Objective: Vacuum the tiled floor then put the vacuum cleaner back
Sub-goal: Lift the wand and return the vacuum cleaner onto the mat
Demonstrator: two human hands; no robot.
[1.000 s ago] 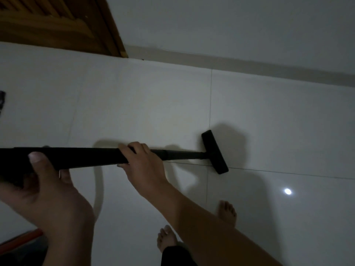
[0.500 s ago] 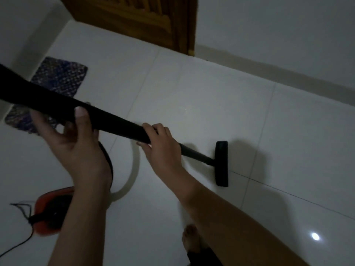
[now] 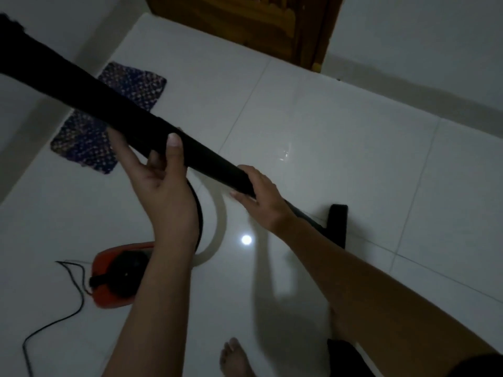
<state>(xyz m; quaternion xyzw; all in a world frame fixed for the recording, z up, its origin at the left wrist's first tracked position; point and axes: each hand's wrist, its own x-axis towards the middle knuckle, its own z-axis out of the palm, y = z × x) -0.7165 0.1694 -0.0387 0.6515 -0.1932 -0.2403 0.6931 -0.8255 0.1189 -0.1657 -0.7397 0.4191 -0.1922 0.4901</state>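
Black long tapering vacuum wand [image 3: 114,110] runs diagonally from upper left down to lower right, raised above the white glossy tiled floor [image 3: 340,137]. Left hand [image 3: 163,183] holds the wand from below at about mid-length, with the thumb laid over the top of the tube and the fingers wrapped under it. Right hand [image 3: 258,200] grips the wand further down, near the left hand, with its fingers curled over the top. Past the right hand the tube narrows and meets the black flat rectangular floor nozzle [image 3: 338,224], which sits on the floor by a tile seam. The right forearm hides part of the joint. Black flexible hose [image 3: 201,213] curves down behind the left wrist toward the red-and-black vacuum canister body [image 3: 114,278], which rests on the floor under the left forearm. Thin black power cord [image 3: 40,330] trails from the canister toward the lower-left edge. Dark blue woven mat [image 3: 89,140] lies on the floor by the left wall, partly behind the wand. Brown wooden door [image 3: 258,25] stands at the floor's far edge. Bare foot [image 3: 235,357] is on the tiles at the bottom.
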